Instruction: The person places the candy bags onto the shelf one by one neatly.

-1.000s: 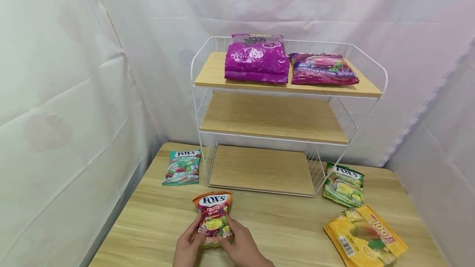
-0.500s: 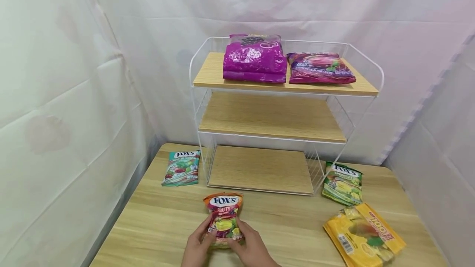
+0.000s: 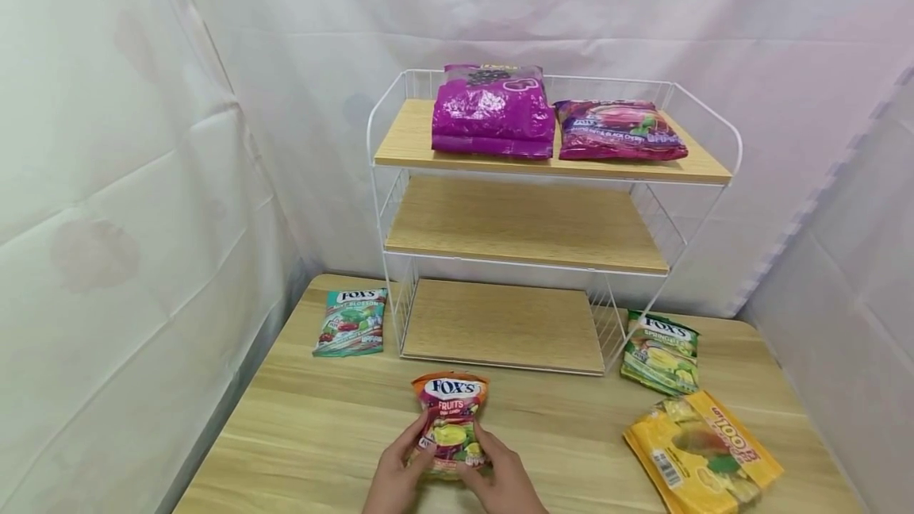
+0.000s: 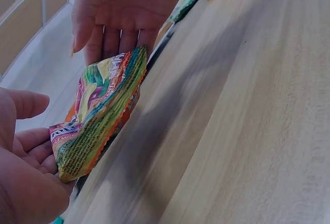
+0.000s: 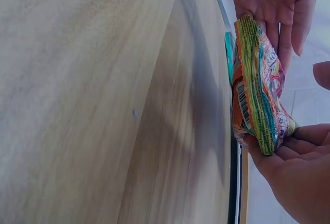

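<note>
An orange and dark red FOX'S Fruits candy bag [image 3: 451, 427] stands upright between both hands at the front of the table, its printed face showing in the head view. The left hand [image 3: 401, 468] holds its left side and the right hand [image 3: 502, 469] its right side. In the left wrist view, the fingers [image 4: 38, 149] of the left hand lie under one end of the bag, with the thumb raised off it. From the right wrist, a barcode and the bag's crimped lower edge [image 5: 253, 90] are visible, close over the wooden table.
A three-tier white wire rack [image 3: 528, 260] stands behind, with a purple bag [image 3: 493, 113] and a berry candy bag [image 3: 620, 129] on top. A teal candy bag [image 3: 351, 324] lies left; green bags [image 3: 660, 351] and yellow mango bags [image 3: 703, 450] lie right. Fabric walls enclose the table.
Both hands have slid steadily to the right along the front of the table, carrying the candy bag between them. The rack and the other bags have stayed where they were.
</note>
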`<control>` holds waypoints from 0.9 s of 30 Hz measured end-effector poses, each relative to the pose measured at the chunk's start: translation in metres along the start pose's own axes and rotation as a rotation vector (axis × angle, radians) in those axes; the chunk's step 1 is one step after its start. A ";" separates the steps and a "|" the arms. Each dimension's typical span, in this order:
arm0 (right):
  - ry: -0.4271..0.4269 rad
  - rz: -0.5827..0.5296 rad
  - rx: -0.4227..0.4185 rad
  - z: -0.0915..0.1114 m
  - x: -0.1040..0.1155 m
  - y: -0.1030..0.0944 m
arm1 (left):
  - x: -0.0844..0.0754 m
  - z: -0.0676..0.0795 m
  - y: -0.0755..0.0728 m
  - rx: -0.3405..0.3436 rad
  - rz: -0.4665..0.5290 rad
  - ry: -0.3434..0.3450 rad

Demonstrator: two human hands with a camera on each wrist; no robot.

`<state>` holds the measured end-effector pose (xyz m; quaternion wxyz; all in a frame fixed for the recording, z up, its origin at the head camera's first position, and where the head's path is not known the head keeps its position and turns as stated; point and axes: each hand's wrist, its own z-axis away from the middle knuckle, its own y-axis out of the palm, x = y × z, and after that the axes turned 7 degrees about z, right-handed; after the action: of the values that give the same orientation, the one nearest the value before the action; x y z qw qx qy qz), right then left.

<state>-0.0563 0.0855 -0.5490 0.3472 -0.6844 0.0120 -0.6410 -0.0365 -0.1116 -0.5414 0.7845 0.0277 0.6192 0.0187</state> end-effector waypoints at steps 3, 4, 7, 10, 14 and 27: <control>0.008 0.011 -0.008 0.003 -0.002 -0.003 | 0.000 0.000 0.003 0.026 -0.011 -0.011; 0.014 0.014 -0.009 0.004 -0.002 -0.004 | 0.000 -0.001 0.004 0.034 -0.014 -0.012; 0.026 0.019 -0.014 0.006 -0.001 -0.005 | 0.001 0.000 0.006 0.053 -0.014 -0.017; 0.032 0.022 -0.022 0.010 0.000 -0.007 | 0.001 0.000 0.007 0.071 0.000 -0.029; 0.019 0.059 -0.047 0.015 0.001 -0.009 | 0.001 0.002 0.009 0.095 0.016 -0.021; 0.007 0.053 -0.065 0.021 0.010 -0.020 | -0.011 0.006 0.014 0.115 0.042 0.007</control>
<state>-0.0444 0.1056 -0.5289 0.3415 -0.6925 0.0522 -0.6333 -0.0331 -0.0986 -0.5284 0.7790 0.0855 0.6212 -0.0001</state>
